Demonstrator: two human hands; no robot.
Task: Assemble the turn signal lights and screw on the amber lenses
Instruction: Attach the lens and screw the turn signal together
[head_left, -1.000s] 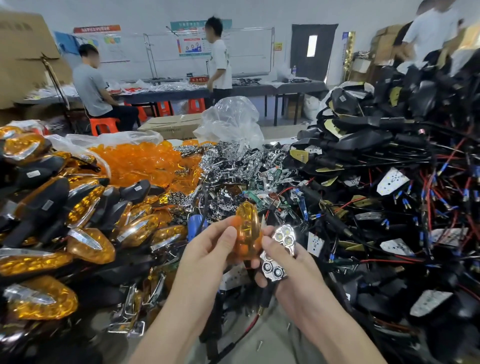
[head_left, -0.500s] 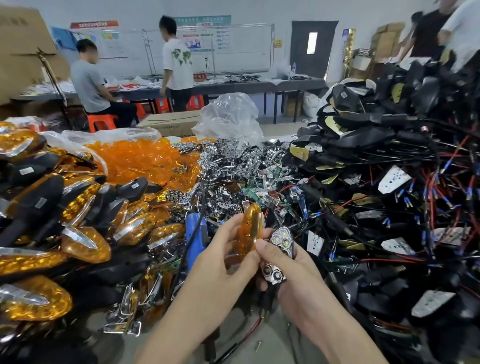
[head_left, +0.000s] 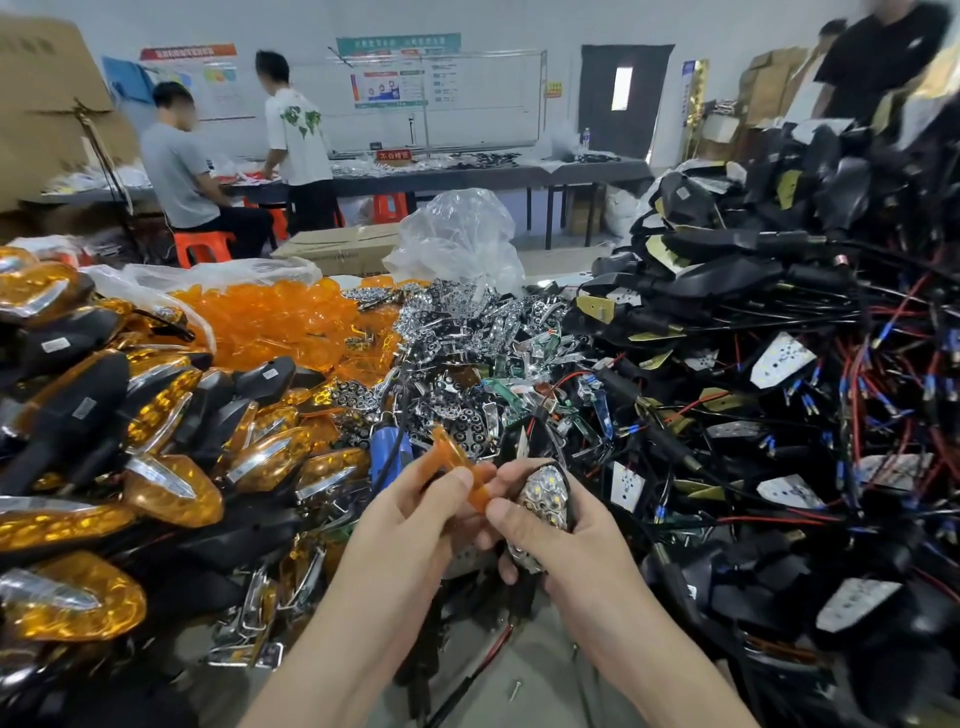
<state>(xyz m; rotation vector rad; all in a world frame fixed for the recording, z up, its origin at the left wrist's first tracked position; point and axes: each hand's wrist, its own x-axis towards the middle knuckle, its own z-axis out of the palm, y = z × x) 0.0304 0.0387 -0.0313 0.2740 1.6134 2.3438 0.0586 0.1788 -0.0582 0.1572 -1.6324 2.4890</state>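
At my left, finished lights piled; behind them, loose lenses; in the middle, reflectors, with a bag behind; at my right, wired housings heaped.

This was a small factory assembly workshop. Parts lay heaped in bulk: finished turn signals on the left, loose amber lenses spilling from a plastic bag, chrome reflectors in the middle, and wired black housings piled high on the right. Behind, a seated person and a standing person worked at a long table below printed notice boards, with orange stools and cardboard cartons around them.
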